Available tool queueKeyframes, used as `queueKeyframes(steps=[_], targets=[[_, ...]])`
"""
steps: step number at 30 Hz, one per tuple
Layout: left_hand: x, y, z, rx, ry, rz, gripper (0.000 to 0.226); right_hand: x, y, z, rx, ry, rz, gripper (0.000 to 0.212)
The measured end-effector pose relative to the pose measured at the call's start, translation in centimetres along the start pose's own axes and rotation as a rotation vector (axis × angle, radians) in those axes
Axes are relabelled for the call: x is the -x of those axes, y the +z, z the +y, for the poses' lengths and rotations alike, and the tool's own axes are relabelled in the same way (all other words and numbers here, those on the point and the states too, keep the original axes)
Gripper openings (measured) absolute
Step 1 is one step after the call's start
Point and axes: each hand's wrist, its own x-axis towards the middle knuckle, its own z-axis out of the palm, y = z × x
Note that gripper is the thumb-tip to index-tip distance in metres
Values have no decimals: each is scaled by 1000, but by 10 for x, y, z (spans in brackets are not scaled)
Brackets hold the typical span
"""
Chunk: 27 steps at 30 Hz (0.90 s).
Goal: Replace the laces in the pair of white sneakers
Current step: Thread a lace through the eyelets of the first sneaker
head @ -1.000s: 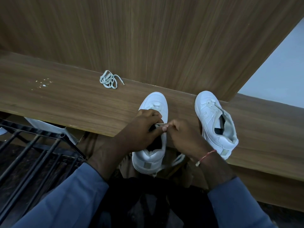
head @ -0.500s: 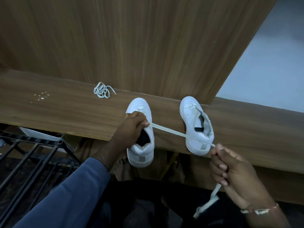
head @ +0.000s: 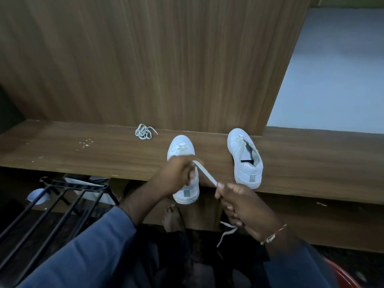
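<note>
White shoelace (head: 205,173) is stretching taut between your two hands. Your left hand (head: 176,173) is pinching its upper end right over the near sneaker (head: 182,149), fingers curled onto the strip. Your right hand (head: 239,206) is gripping it lower down in a closed fist, and the loose tail (head: 226,233) is dangling below your knuckles.

That near sneaker is sitting toe-away on the wooden ledge (head: 83,150), its heel overhanging the front edge. Your left hand is covering its throat, so I cannot tell which eyelet the shoelace is coming from.

The second sneaker (head: 245,161) is standing on the same ledge to the right, apart from the first, its mouth gaping open and a lace showing near its toe end. A bundled spare lace (head: 144,132) is lying further back on the left, near the wood-grain panel (head: 145,59).

A beaded bracelet (head: 272,235) is circling your right wrist. A black metal rack (head: 52,204) is standing below the ledge on the left, and your bare foot (head: 173,217) is showing beneath the near sneaker.
</note>
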Motion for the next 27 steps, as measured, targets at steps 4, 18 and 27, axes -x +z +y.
queueKeyframes(steps=[4,18,27], targets=[[-1,-43,-21,242,-262,521,33,3,1,14,220,18,10,34],[13,23,25,-45,68,-75,36,2,-9,-9,-775,-113,62,18],[17,48,27,832,-58,-299,27,-10,3,-30,-718,-73,57,23]])
